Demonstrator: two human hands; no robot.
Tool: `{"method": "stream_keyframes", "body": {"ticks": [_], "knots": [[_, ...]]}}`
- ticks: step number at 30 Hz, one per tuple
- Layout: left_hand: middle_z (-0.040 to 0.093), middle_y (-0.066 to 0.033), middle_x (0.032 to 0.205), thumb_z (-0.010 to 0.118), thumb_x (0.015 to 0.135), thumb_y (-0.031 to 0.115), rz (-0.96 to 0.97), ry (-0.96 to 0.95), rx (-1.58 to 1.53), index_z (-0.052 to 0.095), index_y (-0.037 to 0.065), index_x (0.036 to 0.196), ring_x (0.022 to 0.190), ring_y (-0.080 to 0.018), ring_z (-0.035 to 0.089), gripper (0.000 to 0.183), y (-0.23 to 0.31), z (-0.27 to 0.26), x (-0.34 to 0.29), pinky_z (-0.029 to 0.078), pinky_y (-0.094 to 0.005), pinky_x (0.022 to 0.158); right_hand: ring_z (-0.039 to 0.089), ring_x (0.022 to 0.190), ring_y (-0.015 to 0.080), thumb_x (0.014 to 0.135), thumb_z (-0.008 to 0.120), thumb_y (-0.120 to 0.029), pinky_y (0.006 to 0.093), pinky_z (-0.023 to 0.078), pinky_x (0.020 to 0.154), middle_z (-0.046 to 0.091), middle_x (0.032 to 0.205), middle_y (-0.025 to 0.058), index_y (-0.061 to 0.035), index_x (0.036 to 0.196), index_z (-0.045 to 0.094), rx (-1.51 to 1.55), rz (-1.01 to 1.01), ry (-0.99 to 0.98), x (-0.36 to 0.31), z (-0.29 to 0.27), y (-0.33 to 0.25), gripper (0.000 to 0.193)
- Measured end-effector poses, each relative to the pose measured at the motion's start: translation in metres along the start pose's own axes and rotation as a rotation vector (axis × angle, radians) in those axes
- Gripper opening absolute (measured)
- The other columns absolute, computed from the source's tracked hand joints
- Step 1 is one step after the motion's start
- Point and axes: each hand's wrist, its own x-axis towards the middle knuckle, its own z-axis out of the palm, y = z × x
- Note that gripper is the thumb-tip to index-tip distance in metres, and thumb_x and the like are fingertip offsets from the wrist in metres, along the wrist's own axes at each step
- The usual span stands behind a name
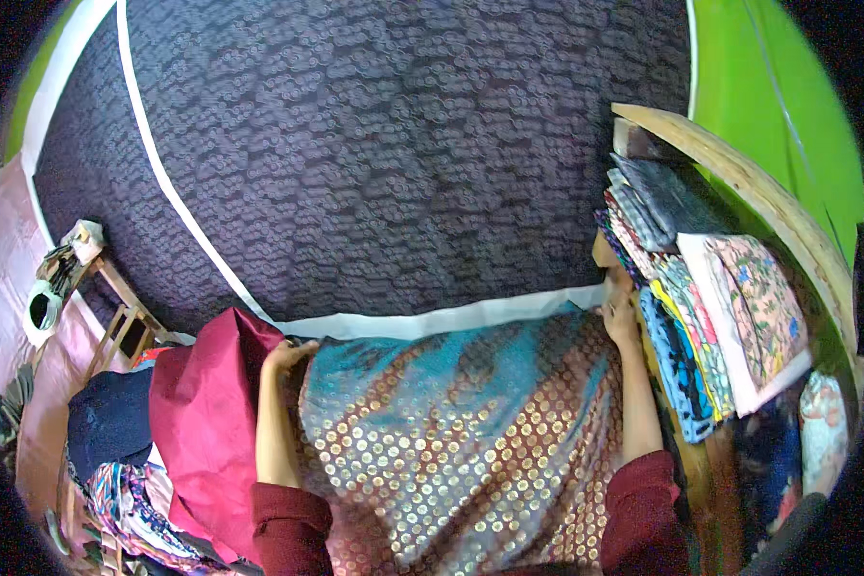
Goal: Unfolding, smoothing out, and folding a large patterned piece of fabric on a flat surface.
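A shimmering teal and brown cloth (461,432) with gold round motifs is spread in front of me. At its far left corner, my left hand (290,355) is closed on the edge, fingers pointing right. My right hand (619,305) grips the far right corner, its fingers partly hidden. Ripples and folds run across the cloth between my hands. Beside my left forearm hangs a dark red cloth (216,422). Close to my right hand stands a stack of folded printed fabrics (682,326).
A dark patterned surface (403,163) with white borders lies beyond the cloth. A curved wooden edge (749,173) bounds the right stack. At left are a navy cloth (110,422), a multicoloured cloth (130,504) and a wooden frame (125,302).
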Motion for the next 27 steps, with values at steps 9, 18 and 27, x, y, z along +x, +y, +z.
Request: {"method": "stream_keyframes", "body": {"ticks": [9, 18, 27], "knots": [[0.055, -0.0254, 0.098, 0.05, 0.071, 0.058, 0.079, 0.199, 0.32, 0.044, 0.005, 0.117, 0.098, -0.0365, 0.051, 0.07, 0.045, 0.003, -0.14, 0.04, -0.0409, 0.081, 0.048, 0.099, 0.0395, 0.078, 0.05, -0.038, 0.042, 0.039, 0.083, 0.049, 0.109, 0.0264, -0.0033, 0.127, 0.025, -0.226, 0.118, 0.002, -0.069, -0.031, -0.002, 0.065], [0.059, -0.0051, 0.07, 0.061, 0.073, 0.017, 0.345, 0.39, -0.291, 0.059, -0.001, 0.085, 0.062, -0.0115, 0.051, 0.022, 0.007, 0.039, -0.129, 0.041, -0.0266, 0.058, 0.055, 0.078, 0.032, 0.07, 0.062, -0.03, 0.037, 0.042, 0.066, 0.057, 0.085, 0.0161, -0.0027, 0.082, 0.054, 0.188, 0.138, 0.059, -0.084, -0.031, -0.024, 0.031], [0.056, -0.007, 0.1, 0.052, 0.081, 0.025, -0.106, -0.226, -1.363, 0.05, 0.004, 0.11, 0.086, -0.0155, 0.055, 0.035, -0.003, 0.039, -0.121, 0.044, -0.0297, 0.075, 0.048, 0.098, 0.0182, 0.083, 0.049, -0.021, 0.0302, 0.034, 0.086, 0.054, 0.105, 0.0092, -0.0004, 0.113, 0.047, 0.949, 0.246, -0.176, -0.073, -0.038, -0.007, 0.037]]}}
